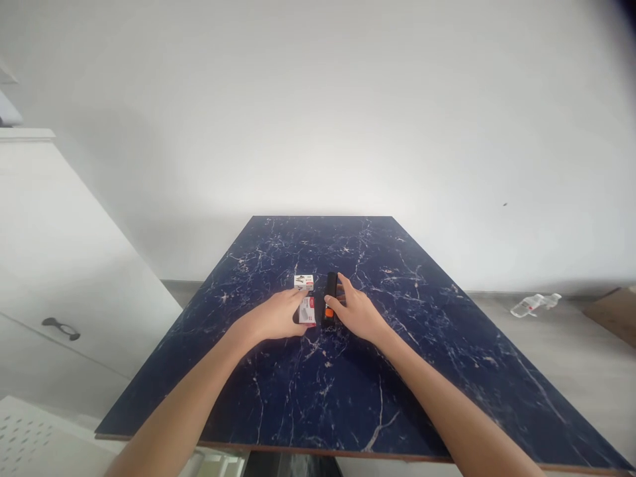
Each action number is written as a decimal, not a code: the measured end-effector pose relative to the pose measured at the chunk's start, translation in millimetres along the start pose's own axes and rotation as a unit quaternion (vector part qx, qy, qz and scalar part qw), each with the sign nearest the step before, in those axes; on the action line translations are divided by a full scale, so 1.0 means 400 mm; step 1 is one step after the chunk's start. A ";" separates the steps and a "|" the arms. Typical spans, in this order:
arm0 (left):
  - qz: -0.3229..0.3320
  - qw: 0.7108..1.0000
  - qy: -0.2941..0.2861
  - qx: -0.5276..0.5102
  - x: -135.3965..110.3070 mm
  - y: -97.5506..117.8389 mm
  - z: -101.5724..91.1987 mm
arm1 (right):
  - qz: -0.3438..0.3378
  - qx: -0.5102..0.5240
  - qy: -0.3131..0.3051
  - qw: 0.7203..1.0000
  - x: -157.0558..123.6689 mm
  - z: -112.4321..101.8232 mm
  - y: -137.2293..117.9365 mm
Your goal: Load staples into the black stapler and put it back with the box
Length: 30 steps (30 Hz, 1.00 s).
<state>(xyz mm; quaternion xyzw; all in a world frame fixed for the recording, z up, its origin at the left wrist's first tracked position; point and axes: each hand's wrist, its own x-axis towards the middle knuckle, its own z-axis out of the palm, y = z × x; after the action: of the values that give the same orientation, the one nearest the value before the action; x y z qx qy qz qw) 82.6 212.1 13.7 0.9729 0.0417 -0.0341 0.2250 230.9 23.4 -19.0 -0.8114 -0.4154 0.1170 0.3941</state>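
Note:
My left hand (283, 315) is closed around a small red-and-white box (307, 313), which has a grey picture printed on it. Just beyond its fingers stands another small white box (303, 281) with a dark picture and a red mark. To the right of these lies a long black object with an orange patch, which looks like a stapler (330, 298), pointing away from me. My right hand (355, 310) grips it from the right side, thumb on top; some of its fingers are hidden. A narrow gap separates the stapler from the boxes.
Both arms rest over a dark blue marble-patterned table (328, 397), whose far edge is near a white wall (318, 119). A white cabinet (64, 252) with a dark handle stands at left. On the floor at right lie a clear plastic bottle (534, 305) and a cardboard box (613, 315).

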 end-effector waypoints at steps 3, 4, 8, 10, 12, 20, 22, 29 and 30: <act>0.022 0.998 0.049 -0.022 0.015 0.005 0.016 | -0.007 0.011 0.001 1.000 -0.003 -0.005 -0.007; 0.031 0.997 0.061 -0.025 0.018 0.008 0.023 | -0.008 0.015 -0.001 1.000 -0.004 -0.007 -0.009; 0.042 0.995 0.080 -0.052 0.027 0.019 0.042 | -0.022 0.028 -0.013 0.999 -0.005 -0.014 -0.011; 0.043 0.993 0.087 -0.068 0.030 0.019 0.044 | -0.030 0.035 -0.014 0.999 -0.004 -0.016 -0.007; 0.042 0.992 0.085 -0.082 0.032 0.017 0.044 | -0.037 0.045 -0.015 0.998 -0.003 -0.016 -0.003; 0.032 0.985 0.076 -0.149 0.034 0.018 0.051 | -0.045 0.069 -0.035 0.996 -0.006 -0.022 -0.007; 0.032 0.985 0.078 -0.148 0.032 0.027 0.052 | -0.047 0.068 -0.033 0.996 -0.005 -0.023 -0.011; 0.034 0.988 0.077 -0.129 0.026 0.041 0.045 | -0.040 0.071 -0.039 0.996 -0.008 -0.029 -0.015; 0.032 0.989 0.076 -0.125 0.025 0.040 0.044 | -0.038 0.072 -0.040 0.996 -0.009 -0.029 -0.015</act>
<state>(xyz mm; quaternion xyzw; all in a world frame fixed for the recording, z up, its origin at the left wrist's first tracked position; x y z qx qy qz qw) 93.5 190.7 4.2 0.9377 0.0313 0.0530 0.3419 231.3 16.4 -7.3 -0.7590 -0.4518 0.1638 0.4392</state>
